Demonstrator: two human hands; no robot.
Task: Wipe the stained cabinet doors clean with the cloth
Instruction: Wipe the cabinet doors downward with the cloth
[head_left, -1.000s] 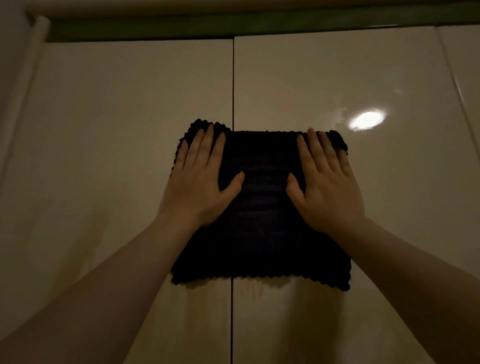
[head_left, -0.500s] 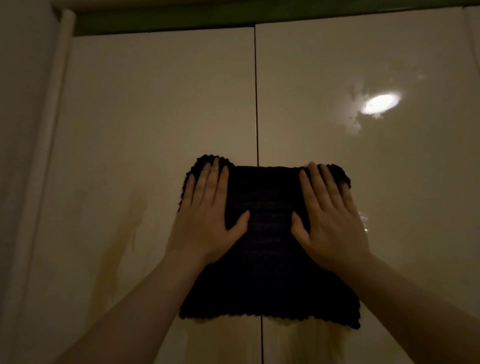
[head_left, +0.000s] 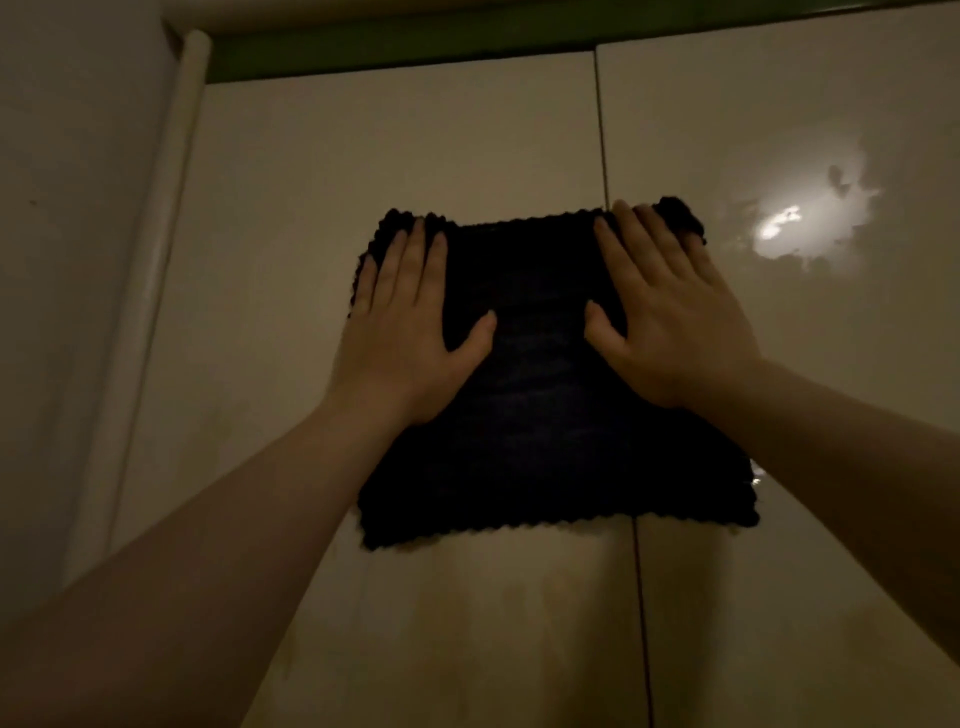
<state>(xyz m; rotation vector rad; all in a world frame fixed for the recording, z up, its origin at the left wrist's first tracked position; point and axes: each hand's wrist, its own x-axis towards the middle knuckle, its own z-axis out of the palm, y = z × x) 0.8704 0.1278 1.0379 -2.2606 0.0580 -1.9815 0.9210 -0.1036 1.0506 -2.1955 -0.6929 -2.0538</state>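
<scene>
Head view, dim light. Dark knitted cloth (head_left: 540, 384) lies spread flat against the cabinet doors (head_left: 405, 156), straddling the vertical seam (head_left: 601, 130) between the left and right panels. Left hand (head_left: 410, 332) and right hand (head_left: 670, 322) both press it with straight, splayed fingers, palms flat; neither grasps or pinches the fabric.

Change over the last second: the cloth sits higher relative to the green strip (head_left: 467, 39) above the doors, and more of the lower panel now shows below its bottom edge. A brownish stain (head_left: 519, 613) is visible there, running down beside the seam. The view itself also shifted, so part of this is head motion; cannot separate the two fully.

Wet-looking patch (head_left: 810, 218) with a bright reflection sits near the right hand, on the right door. White pipe or moulding (head_left: 156, 260) runs up the left edge.

Judgement: an upward stroke is under way. The stain below is not yet cleared, so a return pass downward over that area looks necessary. Task only partly done.
</scene>
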